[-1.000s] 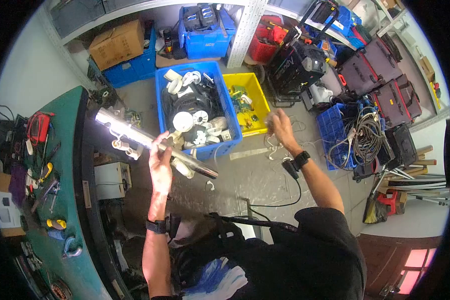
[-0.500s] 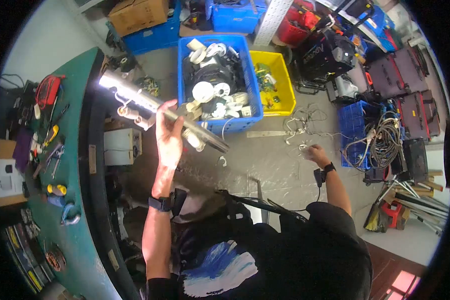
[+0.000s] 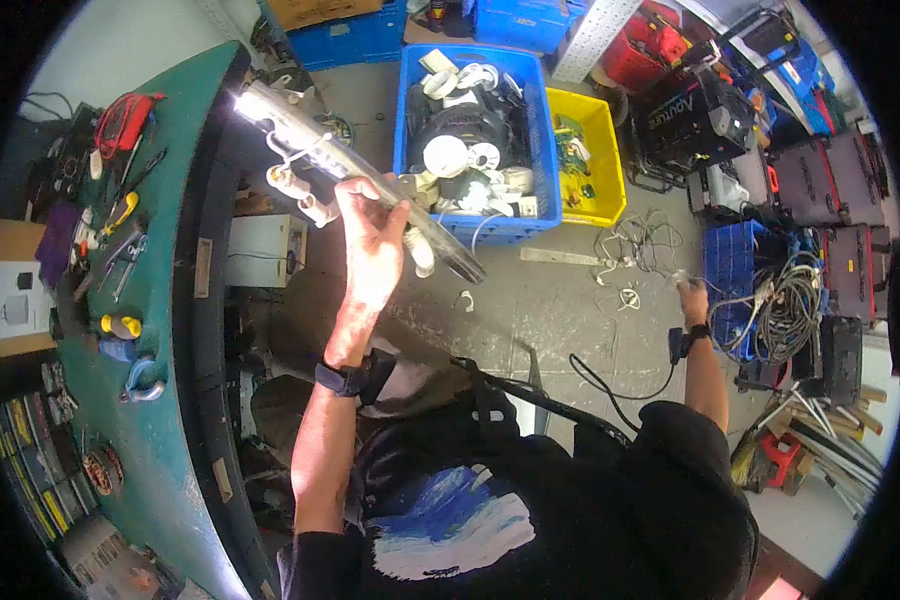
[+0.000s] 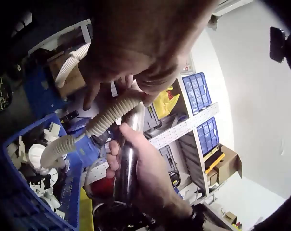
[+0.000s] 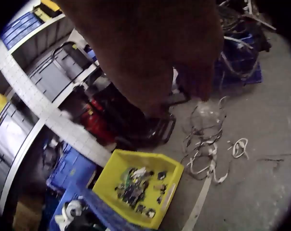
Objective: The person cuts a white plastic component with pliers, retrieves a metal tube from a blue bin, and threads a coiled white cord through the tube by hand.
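My left hand (image 3: 373, 255) grips a shiny metal tube (image 3: 315, 145) that slants across the upper left of the head view. Cream corrugated hose pieces (image 3: 420, 252) hang along the tube; one ribbed hose (image 4: 114, 114) shows large in the left wrist view. There, another hand (image 4: 152, 173) is wrapped round the lower part of the tube. Out to the right over the floor, my right hand (image 3: 694, 302) pinches a small clear plastic piece (image 5: 209, 113), its fingers partly hidden in the head view. Loose white and grey cables (image 3: 630, 245) lie on the floor to its left.
A blue crate (image 3: 480, 232) of white fittings and a yellow bin (image 3: 610, 195) of small parts stand ahead. At the right is a blue basket (image 3: 727, 270) with coiled cables (image 3: 780, 300). A green workbench (image 3: 160, 300) with tools runs along the left.
My right hand has moved right, from near the yellow bin, past the floor cables, toward the blue basket. The left hand keeps hold of the metal tube. The head view has shifted.
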The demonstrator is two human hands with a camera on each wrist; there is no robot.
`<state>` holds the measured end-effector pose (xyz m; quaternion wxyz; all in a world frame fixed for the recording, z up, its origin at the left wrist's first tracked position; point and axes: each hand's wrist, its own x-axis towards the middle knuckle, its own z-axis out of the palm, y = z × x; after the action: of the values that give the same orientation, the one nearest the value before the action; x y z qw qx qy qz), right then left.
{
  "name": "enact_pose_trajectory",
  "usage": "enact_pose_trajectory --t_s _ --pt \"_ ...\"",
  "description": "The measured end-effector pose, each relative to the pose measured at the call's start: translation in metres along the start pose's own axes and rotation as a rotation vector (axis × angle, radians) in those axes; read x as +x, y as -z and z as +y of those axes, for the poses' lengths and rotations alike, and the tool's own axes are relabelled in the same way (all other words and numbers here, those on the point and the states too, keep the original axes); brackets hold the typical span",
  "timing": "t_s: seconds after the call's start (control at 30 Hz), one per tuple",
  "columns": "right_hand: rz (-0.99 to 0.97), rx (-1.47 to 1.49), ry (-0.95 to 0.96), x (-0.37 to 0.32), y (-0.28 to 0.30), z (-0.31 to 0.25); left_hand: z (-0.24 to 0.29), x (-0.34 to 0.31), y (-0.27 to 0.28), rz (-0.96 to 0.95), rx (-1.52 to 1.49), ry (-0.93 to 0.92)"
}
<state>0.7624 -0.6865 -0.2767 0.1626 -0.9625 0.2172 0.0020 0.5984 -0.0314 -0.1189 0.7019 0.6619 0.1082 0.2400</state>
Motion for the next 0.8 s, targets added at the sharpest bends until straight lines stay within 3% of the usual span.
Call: enact_pose_trajectory --t_s 0.03,0.13,0.2,0.3,0.4,0.53,0.63,0.7,0.73,0.8 --pt "-0.186 0.047 0.088 -0.003 -0.009 -0.019 0.004 -0.001 -0.002 0.002 -0.017 0.025" --pt "-0.441 0.187 0.492 -0.041 -0.038 -0.106 -0.002 0.0 -0.002 -0.032 -0.084 -0.023" --pt "-0.573 0.277 0.593 -0.103 -0.027 -0.195 0.0 0.001 -0.002 -0.058 -0.065 -0.041" --pt "-0.581 0.409 0.921 -0.194 0.019 -0.312 0.004 0.004 -0.004 -0.047 -0.014 -0.095" --pt "-0.602 0.501 1.194 -0.247 0.024 -0.368 0.018 0.007 -0.004 -0.021 -0.105 -0.005" --pt "-0.811 0.375 1.103 -0.287 0.016 -0.407 0.031 0.009 -0.006 -0.016 -0.095 -0.048" --pt "-0.854 0.574 1.04 -0.299 -0.001 -0.417 0.036 0.009 0.005 -0.005 -0.186 -0.046" --pt "-0.767 0.599 0.979 -0.306 0.005 -0.422 0.041 0.002 0.011 -0.003 -0.276 -0.021" --pt "-0.603 0.624 1.038 -0.307 -0.003 -0.424 0.043 -0.006 0.011 0.014 -0.206 -0.001" --pt "-0.63 0.626 0.994 -0.3 -0.004 -0.426 0.032 -0.018 0.011 -0.008 -0.139 0.083"
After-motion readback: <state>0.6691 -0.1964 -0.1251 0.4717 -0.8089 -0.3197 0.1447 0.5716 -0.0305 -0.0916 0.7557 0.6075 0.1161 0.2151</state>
